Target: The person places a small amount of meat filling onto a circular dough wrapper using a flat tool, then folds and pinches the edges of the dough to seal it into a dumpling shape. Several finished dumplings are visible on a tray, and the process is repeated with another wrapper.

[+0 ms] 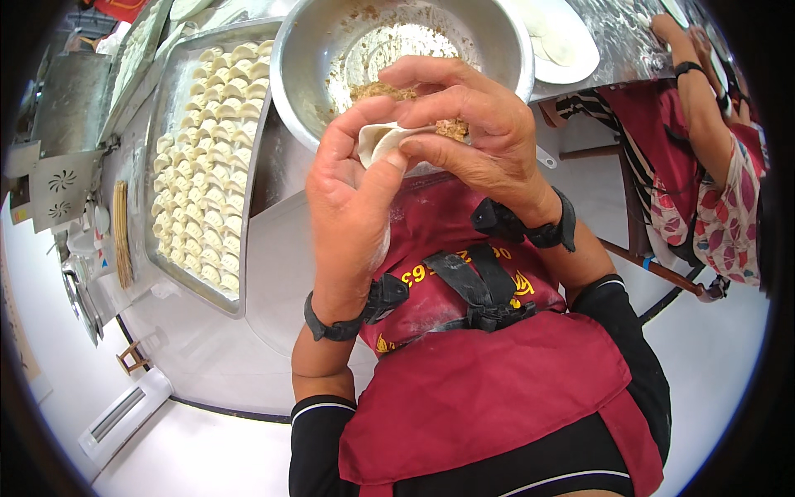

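A partly folded dumpling wrapper (pixel 386 141) is held between my two hands, in front of my apron. My left hand (pixel 357 168) cups it, with the thumb against its near side. The thumb and fingers of my right hand (pixel 481 127) pinch its right edge. Whether filling lies inside cannot be told. Just beyond my hands is a large steel bowl (pixel 304 74) with brown minced filling (pixel 379 92) on its bottom and smears up its walls. To the left, a metal tray (pixel 243 273) bears rows of folded dumplings (pixel 208 186).
A white plate (pixel 581 59) with flat wrappers stands right of the bowl. Another tray (pixel 133 74) of dumplings is at the upper left, near a bundle of thin sticks (pixel 122 236). Co-workers' arms (pixel 702 105) are at the right, by a wooden chair (pixel 658 270).
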A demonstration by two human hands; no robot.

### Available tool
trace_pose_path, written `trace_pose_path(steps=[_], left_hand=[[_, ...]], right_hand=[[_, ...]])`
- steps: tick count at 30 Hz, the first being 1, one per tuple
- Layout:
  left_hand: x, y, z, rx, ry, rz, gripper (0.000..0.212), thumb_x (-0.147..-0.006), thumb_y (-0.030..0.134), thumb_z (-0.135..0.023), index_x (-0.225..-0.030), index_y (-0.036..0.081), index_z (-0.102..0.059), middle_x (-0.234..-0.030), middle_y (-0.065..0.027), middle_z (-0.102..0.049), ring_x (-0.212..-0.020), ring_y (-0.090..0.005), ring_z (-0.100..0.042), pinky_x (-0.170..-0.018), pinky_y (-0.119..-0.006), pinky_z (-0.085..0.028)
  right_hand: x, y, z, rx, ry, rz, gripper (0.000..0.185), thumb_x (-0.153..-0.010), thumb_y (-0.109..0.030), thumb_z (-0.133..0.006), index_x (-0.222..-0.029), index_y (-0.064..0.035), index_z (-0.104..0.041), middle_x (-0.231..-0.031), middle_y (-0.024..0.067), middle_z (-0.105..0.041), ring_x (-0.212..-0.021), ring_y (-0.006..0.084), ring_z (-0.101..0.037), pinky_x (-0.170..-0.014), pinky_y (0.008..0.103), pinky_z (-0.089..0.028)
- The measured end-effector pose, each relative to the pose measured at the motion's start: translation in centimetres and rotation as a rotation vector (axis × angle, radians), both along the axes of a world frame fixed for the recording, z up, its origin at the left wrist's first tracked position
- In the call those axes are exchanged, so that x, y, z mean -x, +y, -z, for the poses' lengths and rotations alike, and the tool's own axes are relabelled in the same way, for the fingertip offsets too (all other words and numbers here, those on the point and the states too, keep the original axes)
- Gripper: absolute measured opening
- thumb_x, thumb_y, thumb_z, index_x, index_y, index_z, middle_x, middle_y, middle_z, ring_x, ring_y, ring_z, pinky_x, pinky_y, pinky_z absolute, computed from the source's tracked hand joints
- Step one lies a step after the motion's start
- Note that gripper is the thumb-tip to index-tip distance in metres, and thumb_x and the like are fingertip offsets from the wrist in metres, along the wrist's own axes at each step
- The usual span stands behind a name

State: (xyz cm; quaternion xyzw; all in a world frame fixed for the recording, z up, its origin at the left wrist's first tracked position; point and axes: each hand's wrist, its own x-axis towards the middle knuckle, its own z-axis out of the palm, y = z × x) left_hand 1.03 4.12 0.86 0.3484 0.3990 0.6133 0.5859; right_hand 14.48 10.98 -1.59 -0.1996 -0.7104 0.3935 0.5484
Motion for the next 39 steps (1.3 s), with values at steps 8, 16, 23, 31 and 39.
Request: trace_pose_path(steps=[8,16,23,31,39], left_hand=[[-0.5,-0.7,0.4,-0.133,0.416,-0.065,0.035,-0.084,-0.004,-0.05,-0.119,-0.003,-0.051,-0.114,-0.0105,-0.057,-0.103,-0.0145,-0.055,-0.089,-0.026,-0.044],[-0.5,-0.8,-0.1,-0.036,0.233,-0.03,0.04,-0.082,-0.005,-0.049,-0.122,-0.006,-0.048,-0.118,-0.0142,-0.055,-0.108,-0.0176,-0.053,-0.093,-0.029,-0.043],[-0.2,-0.4,0.2,-0.009,0.03,0.012,0.039,-0.083,-0.002,-0.052,-0.121,-0.007,-0.048,-0.118,-0.015,-0.054,-0.106,-0.0199,-0.055,-0.093,-0.031,-0.044],[-0.7,-0.9,0.4,-0.08,0.103,-0.048,0.035,-0.085,0.0,-0.053,-0.12,-0.004,-0.05,-0.116,-0.0134,-0.057,-0.107,-0.0186,-0.055,-0.093,-0.029,-0.042],[-0.7,-1.0,0.5,-0.138,0.294,-0.049,0.039,-0.083,-0.006,-0.05,-0.123,-0.004,-0.049,-0.118,-0.014,-0.056,-0.109,-0.0181,-0.053,-0.094,-0.029,-0.042]], right_hand=[[-0.6,-0.1,-0.5,-0.048,-0.077,-0.036,0.017,-0.069,0.005,-0.069,-0.084,-0.0004,-0.063,-0.112,0.0174,-0.059,-0.097,0.0228,-0.06,-0.08,0.0305,-0.049],[-0.9,-0.1,-1.4,-0.079,-0.127,-0.073,0.019,-0.072,-0.002,-0.07,-0.09,0.0,-0.063,-0.12,0.0201,-0.053,-0.106,0.0261,-0.056,-0.085,0.0338,-0.047],[-0.2,-0.6,-0.4,-0.045,-0.013,-0.043,0.019,-0.069,0.003,-0.068,-0.087,-0.003,-0.065,-0.115,0.0141,-0.057,-0.097,0.0238,-0.058,-0.078,0.0301,-0.049],[-0.1,-0.3,-0.4,-0.175,-0.013,0.055,0.015,-0.068,0.002,-0.07,-0.081,-0.0015,-0.063,-0.111,0.0135,-0.059,-0.097,0.0236,-0.058,-0.077,0.0298,-0.05],[0.2,-0.5,-0.8,-0.198,-0.025,0.095,0.017,-0.064,0.003,-0.07,-0.079,-0.0027,-0.062,-0.111,0.0125,-0.059,-0.096,0.0238,-0.058,-0.075,0.0305,-0.049]])
